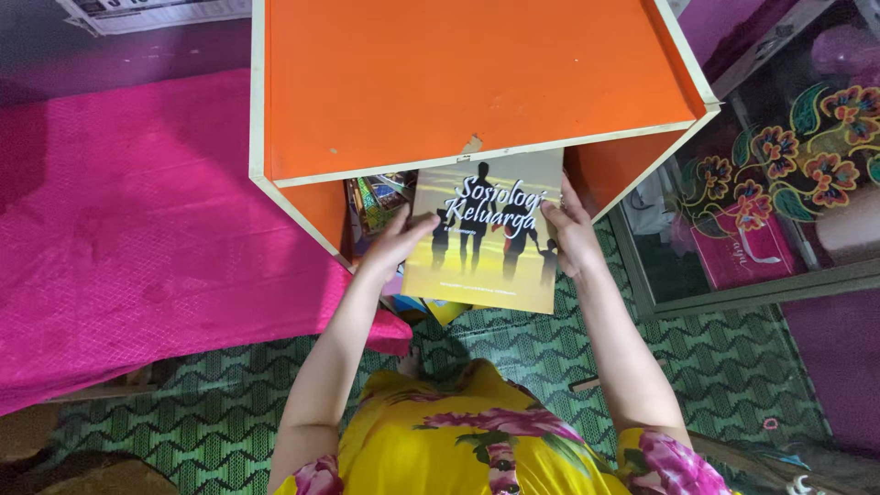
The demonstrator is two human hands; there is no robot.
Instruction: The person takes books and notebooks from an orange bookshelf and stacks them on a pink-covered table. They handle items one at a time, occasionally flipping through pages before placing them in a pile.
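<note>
The book (484, 236), a yellow paperback with dark silhouetted figures on its cover, is held face up between both hands at the open front of the orange shelf unit (458, 82). Its upper edge lies just beneath the front lip of the shelf top; its lower edge projects over the green patterned mat (715, 357).

The left hand (396, 240) grips the book's left edge, fingers closed around it with the thumb lying on the cover. The right hand (570, 236) grips the right edge, thumb on the cover, remaining fingers hidden behind the book. Both hands are closed on the book.

Other books (376, 202) stand inside the shelf compartment, just left of the held book. A pink bedcover (119, 238) lies to the left; a glass-fronted cabinet (761, 229) stands to the right.
</note>
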